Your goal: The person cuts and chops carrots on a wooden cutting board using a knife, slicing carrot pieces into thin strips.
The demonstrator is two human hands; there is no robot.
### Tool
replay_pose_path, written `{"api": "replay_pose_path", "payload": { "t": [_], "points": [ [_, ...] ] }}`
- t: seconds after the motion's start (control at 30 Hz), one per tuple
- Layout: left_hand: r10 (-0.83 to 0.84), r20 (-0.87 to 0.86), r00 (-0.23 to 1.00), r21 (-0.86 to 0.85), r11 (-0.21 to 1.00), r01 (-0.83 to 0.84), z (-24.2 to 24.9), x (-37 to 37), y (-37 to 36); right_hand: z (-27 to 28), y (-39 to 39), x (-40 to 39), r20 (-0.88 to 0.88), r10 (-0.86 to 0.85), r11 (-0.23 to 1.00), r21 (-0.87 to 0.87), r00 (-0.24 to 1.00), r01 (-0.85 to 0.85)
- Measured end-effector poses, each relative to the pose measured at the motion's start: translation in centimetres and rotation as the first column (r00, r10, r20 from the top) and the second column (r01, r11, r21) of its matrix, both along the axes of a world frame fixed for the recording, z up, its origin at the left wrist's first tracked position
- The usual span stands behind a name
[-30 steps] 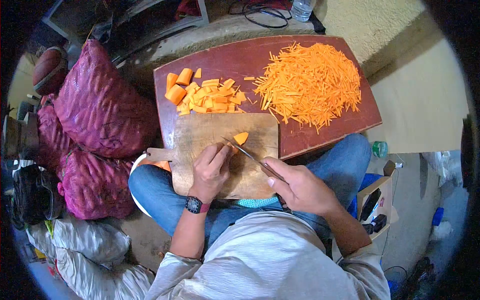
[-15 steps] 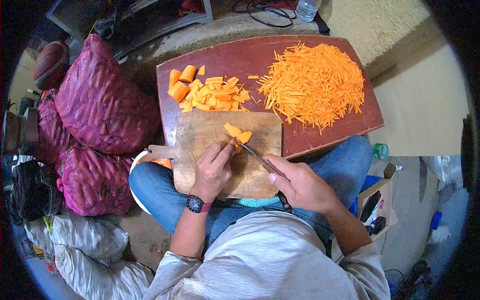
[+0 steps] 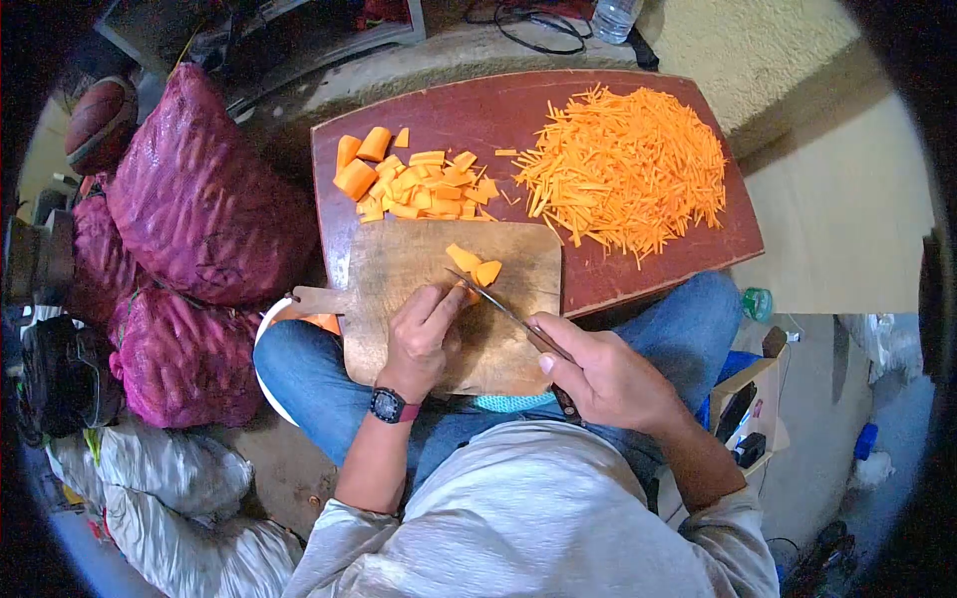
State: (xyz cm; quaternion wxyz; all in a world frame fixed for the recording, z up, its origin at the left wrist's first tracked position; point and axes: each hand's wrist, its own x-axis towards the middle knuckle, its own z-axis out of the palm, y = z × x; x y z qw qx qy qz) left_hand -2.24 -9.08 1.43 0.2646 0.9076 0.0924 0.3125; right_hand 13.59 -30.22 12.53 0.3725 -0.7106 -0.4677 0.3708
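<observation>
My right hand (image 3: 608, 374) grips the handle of a knife (image 3: 510, 315), its blade slanting up and left over the wooden cutting board (image 3: 394, 261). With its fingers bent, my left hand (image 3: 421, 334) holds a carrot piece (image 3: 471, 293) down on the board, right beside the blade. Most of that piece is hidden by the fingers and knife. Just beyond the blade lie cut carrot pieces (image 3: 473, 263). Past the board's far edge is a pile of carrot chunks and slices (image 3: 424, 189). A big heap of carrot sticks (image 3: 633, 169) sits to the right of them.
The board overlaps the near edge of a dark red tabletop (image 3: 469, 105). Full purple mesh sacks (image 3: 199, 199) stand at the left, with white sacks (image 3: 179, 488) below them. A cardboard box (image 3: 755, 409) is near my right knee. Behind the table stands a plastic bottle (image 3: 614, 18).
The knife has tilted slightly and its handle end shows more below my right hand. My left hand stays on the carrot piece, almost unmoved.
</observation>
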Motion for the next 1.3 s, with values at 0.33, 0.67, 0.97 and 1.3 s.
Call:
{"api": "replay_pose_path", "payload": {
  "t": [0.33, 0.67, 0.97, 1.3],
  "points": [
    [0.060, 0.067, 0.996, 0.036, 0.997, -0.063, -0.6, 0.7, -0.3, -3.7, 2.9, 0.4, 0.024, 0.056, 0.997, -0.052, 0.998, -0.054],
    [0.037, 0.011, 0.999, 0.044, 0.998, -0.038, 0.1, 0.1, -0.1, -1.6, 1.6, 0.6, -0.004, 0.035, 0.999, 0.032, 0.999, -0.035],
    [0.006, 0.002, 1.000, 0.039, 0.999, -0.006, 0.2, 0.0, 0.2, -0.5, 1.2, 0.3, 0.000, 0.025, 0.998, 0.064, 1.000, -0.025],
    [0.007, -0.009, 1.000, 0.029, 1.000, -0.007, 0.2, 0.3, 0.0, -0.8, 3.1, 0.2, -0.024, 0.076, 0.981, -0.177, 0.997, -0.079]
  ]
}}
